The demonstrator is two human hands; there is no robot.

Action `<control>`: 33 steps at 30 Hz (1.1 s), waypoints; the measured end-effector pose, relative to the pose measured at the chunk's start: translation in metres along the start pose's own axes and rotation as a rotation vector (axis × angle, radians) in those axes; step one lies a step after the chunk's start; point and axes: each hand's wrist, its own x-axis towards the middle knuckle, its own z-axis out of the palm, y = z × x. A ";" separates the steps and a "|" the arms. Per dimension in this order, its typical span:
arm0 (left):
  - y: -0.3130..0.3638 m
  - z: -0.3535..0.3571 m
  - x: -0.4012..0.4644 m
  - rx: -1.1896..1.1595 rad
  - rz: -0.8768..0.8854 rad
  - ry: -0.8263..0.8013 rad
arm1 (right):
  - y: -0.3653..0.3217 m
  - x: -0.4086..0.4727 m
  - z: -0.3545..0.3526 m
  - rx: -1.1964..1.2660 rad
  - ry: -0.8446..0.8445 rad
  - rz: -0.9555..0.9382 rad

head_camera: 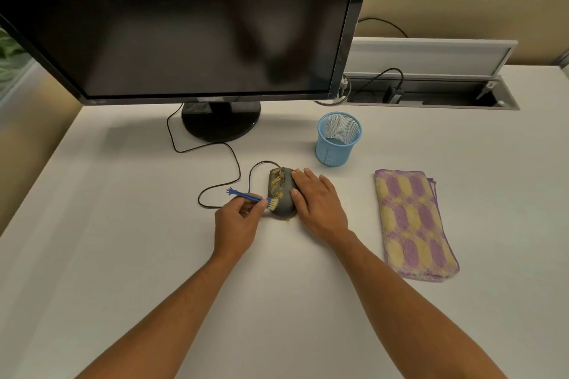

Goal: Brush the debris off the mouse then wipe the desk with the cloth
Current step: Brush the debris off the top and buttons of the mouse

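Brushing underway: left hand [235,218] pinches brush [249,196], right hand [317,200] flat on debris-caked mouse [281,191]; cloth [412,224] untouched.

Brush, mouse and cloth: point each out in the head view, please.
brush [246,195]: head view, on the blue handle beside the left hand.
mouse [284,194]: head view, on its bare grey back.
cloth [412,224]: head view, middle of the folded top.

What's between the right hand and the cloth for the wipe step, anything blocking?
Nothing visible. The right hand rests on the mouse; the folded cloth lies to its right with bare desk between. The blue mesh cup stands farther back, off that path.
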 end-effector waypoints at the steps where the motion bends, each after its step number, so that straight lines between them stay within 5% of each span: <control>1: -0.002 -0.002 -0.001 0.005 -0.009 0.018 | 0.000 0.000 0.000 -0.004 0.002 -0.001; 16: 0.019 -0.004 0.025 0.009 0.093 0.016 | -0.003 -0.001 -0.002 -0.001 0.001 0.014; 33: 0.033 0.014 0.081 0.341 0.185 -0.226 | -0.004 -0.001 -0.002 -0.023 0.002 0.005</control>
